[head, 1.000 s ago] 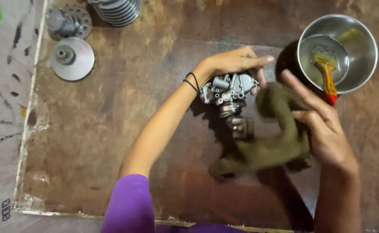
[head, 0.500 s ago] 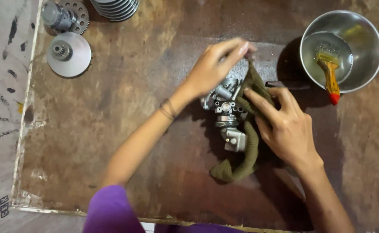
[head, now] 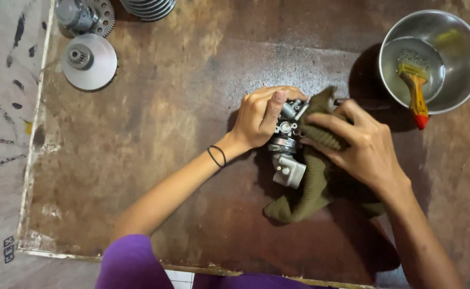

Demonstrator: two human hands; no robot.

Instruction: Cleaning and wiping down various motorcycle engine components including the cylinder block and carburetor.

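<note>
- Head view: the left hand (head: pixel 260 115) is clenched around the top of a small metal carburetor (head: pixel 287 144), thumb laid along its upper fittings; a black band sits on that wrist.
- The carburetor lies near the middle of the brown board (head: pixel 165 176), its pale lower body pointing toward the person.
- The right hand (head: pixel 360 144) presses an olive rag (head: pixel 312 187) against the carburetor's right side, fingers spread and bent over the cloth, so it grasps the rag.
- The rag hangs down past the carburetor and bunches on the board below it.
- At the upper right stands a steel bowl (head: pixel 462 80), well apart from the hands; a brush (head: pixel 415 91) with an orange handle and red tip leans in it over the rim.
- At the upper left lies a round metal disc (head: pixel 89 63) with a small gear at its hub; above it a geared part (head: pixel 82 13) and a finned part (head: pixel 148 8) are cut off by the frame edge.
- A purple sleeve (head: pixel 130 265) shows at the bottom.
</note>
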